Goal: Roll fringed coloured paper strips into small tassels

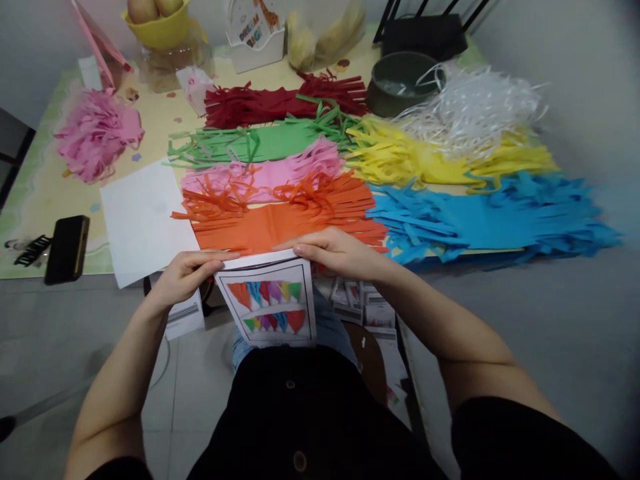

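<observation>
paper is everywhere on this low table (30, 220). at the far left lies a pink tissue pompom (97, 133), nearer a black phone (67, 248) and a plain white sheet (143, 220). the left hand (185, 275) grasps the left top corner of a printed sheet (270, 300) with coloured flags, thumb on top; the sheet hangs over the table edge, above the person's lap. to handle it well, i think both hands should hold it flat and level, without creasing. the right hand (335, 252) pinches its right top corner, touching the orange fringed paper (280, 217) just behind. that fringe crowds the edge and could catch fingers. further right lie yellow fringe (440, 160), white strips (475, 107) and blue fringe (490, 217).
</observation>
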`<state>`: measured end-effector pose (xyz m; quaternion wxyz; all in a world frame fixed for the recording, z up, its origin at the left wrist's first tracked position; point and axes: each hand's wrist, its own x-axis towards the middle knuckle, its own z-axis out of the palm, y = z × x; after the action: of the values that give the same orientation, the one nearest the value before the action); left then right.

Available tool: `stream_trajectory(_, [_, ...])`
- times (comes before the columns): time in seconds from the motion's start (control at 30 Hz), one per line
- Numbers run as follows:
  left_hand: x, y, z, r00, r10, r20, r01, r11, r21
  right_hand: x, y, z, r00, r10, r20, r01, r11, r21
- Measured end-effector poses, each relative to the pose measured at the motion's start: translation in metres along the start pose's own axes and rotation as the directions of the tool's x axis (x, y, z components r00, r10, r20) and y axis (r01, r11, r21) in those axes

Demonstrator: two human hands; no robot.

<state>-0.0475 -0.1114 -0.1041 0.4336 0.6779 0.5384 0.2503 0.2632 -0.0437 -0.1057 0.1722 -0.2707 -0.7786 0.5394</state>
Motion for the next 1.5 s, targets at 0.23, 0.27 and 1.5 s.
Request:
stream_trajectory(0.23, [-0.001, 0.011, 0.004, 0.963, 0.248, -0.103, -0.216, 0.943, 0.253, -0.013, -0.002, 0.007, 0.998, 0.024, 0.056, -0.011, 0.973, -0.230])
stream_trajectory(0.27, [0.000, 0.018, 0.010, 0.949, 0.290, -0.120, -0.237, 0.912, 0.333, -0.013, -0.003, 0.008, 0.999, 0.028, 0.045, -0.016, 0.967, -0.254])
stream_trajectory(1.5, [-0.085, -0.006, -0.008, 0.742, 0.342, -0.577, -0.272, 0.940, 0.207, 0.086, -0.027, 0.107, 0.848, -0.453, -0.275, 0.493, 0.864, 0.097])
